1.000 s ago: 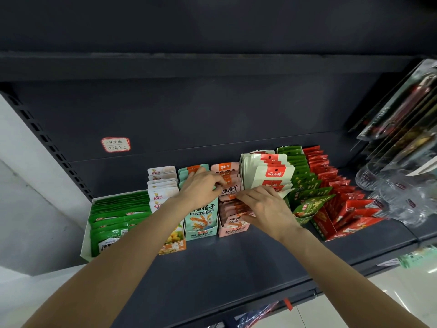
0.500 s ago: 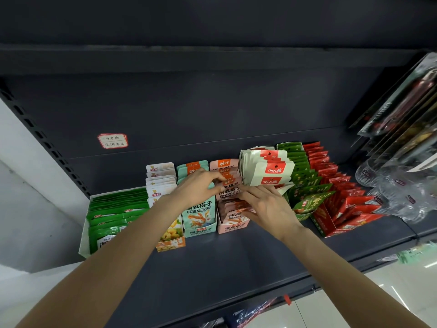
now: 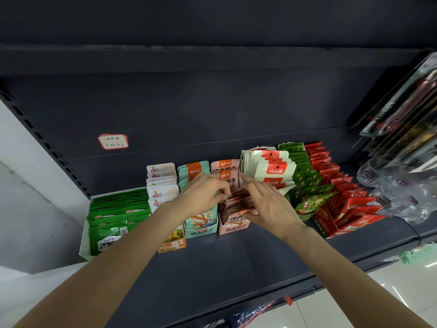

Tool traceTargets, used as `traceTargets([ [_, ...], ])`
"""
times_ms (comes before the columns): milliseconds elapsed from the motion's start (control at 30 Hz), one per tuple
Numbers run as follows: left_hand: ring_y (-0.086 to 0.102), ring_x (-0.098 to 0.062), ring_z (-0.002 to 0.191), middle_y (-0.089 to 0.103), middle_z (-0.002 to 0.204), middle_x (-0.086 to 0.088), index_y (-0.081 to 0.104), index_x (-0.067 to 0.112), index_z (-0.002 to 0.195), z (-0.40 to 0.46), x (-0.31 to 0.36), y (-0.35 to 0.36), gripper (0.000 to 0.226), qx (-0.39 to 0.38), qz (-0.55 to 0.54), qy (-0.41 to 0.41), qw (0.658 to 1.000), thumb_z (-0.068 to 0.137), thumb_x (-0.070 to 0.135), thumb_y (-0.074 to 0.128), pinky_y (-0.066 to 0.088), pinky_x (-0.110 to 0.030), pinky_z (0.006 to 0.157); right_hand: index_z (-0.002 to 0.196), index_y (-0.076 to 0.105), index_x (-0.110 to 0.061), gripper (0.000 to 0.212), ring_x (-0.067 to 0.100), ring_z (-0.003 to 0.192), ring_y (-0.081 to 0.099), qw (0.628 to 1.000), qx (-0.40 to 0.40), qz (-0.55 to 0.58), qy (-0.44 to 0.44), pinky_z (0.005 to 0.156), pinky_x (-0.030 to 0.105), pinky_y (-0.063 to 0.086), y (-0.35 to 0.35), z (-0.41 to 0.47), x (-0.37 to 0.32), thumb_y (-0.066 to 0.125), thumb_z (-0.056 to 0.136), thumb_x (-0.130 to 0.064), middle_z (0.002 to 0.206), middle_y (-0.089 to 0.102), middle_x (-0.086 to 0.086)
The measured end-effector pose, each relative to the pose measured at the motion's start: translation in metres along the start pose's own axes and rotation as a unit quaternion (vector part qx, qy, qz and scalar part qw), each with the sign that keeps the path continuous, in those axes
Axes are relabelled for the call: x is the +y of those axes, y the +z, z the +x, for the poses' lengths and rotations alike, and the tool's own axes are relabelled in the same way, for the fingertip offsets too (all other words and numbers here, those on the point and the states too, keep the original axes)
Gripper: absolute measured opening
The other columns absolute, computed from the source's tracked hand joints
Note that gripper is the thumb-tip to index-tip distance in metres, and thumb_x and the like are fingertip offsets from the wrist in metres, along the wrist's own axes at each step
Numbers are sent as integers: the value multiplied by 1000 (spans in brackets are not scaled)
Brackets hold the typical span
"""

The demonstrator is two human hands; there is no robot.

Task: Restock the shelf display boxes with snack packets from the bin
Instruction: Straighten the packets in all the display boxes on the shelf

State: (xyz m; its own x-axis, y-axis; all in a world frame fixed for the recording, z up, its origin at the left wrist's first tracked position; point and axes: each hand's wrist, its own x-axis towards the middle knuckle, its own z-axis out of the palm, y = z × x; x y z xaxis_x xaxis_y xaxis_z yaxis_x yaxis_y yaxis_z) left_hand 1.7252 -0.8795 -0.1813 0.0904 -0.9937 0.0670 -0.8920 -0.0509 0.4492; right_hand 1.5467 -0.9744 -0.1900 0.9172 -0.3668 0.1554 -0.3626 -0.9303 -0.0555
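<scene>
Both hands have closed in over the pink cardboard display box (image 3: 233, 223) mid-shelf: left hand (image 3: 202, 195) and right hand (image 3: 269, 205) now pinch its reddish foil snack packets (image 3: 238, 201), seating them.

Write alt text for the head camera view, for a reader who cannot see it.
Two hands, left hand and right hand, meet over a pink display box on a dark shelf, handling the packets inside it. Boxes of green, white, teal and red snack packets stand in a row on either side.
</scene>
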Motion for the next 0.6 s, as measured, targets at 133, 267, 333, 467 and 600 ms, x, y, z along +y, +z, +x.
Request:
traceTargets([
  [133, 54, 3, 84, 64, 102, 11, 66, 24, 97, -4, -6, -6, 9, -40, -76, -17, 996, 88, 26, 63, 47, -29, 84, 135, 45, -16, 73, 24, 104, 60, 999, -32, -31, -3, 96, 37, 43, -1, 4, 3, 78, 72, -35, 111, 65, 4],
  [267, 47, -9, 112, 57, 120, 5, 56, 20, 123, 8, -11, -7, 28, 35, -23, -50, 998, 98, 27, 46, 40, -29, 97, 142, 38, -23, 64, 18, 125, 42, 996, -83, -41, -19, 107, 31, 26, -7, 14, 7, 61, 86, -44, 134, 48, -3],
  [333, 42, -16, 118, 51, 133, 1, 48, 17, 135, 15, -15, -4, 36, 34, 60, -56, 996, 100, 22, 40, 36, -30, 100, 143, 34, -24, 64, 16, 128, 38, 994, -99, -50, -21, 108, 30, 23, -9, 17, 8, 58, 87, -46, 138, 45, -4],
  [467, 37, -22, 122, 45, 136, -3, 40, 16, 141, 26, -18, -1, 43, 12, 135, -73, 988, 98, 22, 41, 36, -34, 98, 143, 34, -25, 63, 17, 129, 37, 992, -111, -52, -13, 108, 29, 23, -9, 18, 8, 56, 88, -46, 139, 44, -4],
  [600, 39, -22, 115, 50, 125, -3, 50, 20, 133, 34, -17, 2, 38, 14, 152, -92, 984, 95, 27, 50, 36, -33, 93, 143, 35, -25, 63, 16, 129, 38, 994, -98, -38, -6, 107, 29, 24, -9, 18, 8, 58, 88, -45, 140, 45, -5],
])
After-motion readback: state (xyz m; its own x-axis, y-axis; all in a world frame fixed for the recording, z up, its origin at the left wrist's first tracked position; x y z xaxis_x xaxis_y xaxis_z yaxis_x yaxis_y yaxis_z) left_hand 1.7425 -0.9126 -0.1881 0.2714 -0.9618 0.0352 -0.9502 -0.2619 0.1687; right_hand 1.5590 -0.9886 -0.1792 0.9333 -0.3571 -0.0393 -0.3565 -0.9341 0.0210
